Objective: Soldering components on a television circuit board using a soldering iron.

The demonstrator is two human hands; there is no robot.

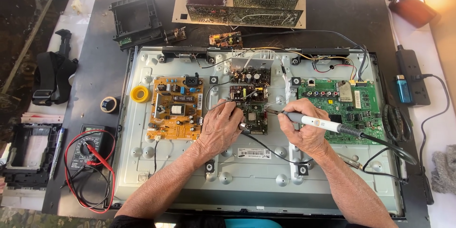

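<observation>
Open TV back panel (247, 180) lies flat on desk (95, 23), small dark circuit board (254, 116) at its centre. Right hand (306, 135) grips soldering iron (316, 123), tip approx. at that board; left hand (219, 128) rests curled beside it, maybe pinching a wire.

The soldering iron (311, 122), a slim tool with a white and grey barrel and a black cable running off its rear end, lies nearly level with its tip pointing left toward the small circuit board (251, 114). This dark green board, populated with small components and wires, sits on the pale metal chassis at the centre, directly below a second board carrying capacitors. A thin wire (225, 103) arcs over the small board's left edge.
</observation>
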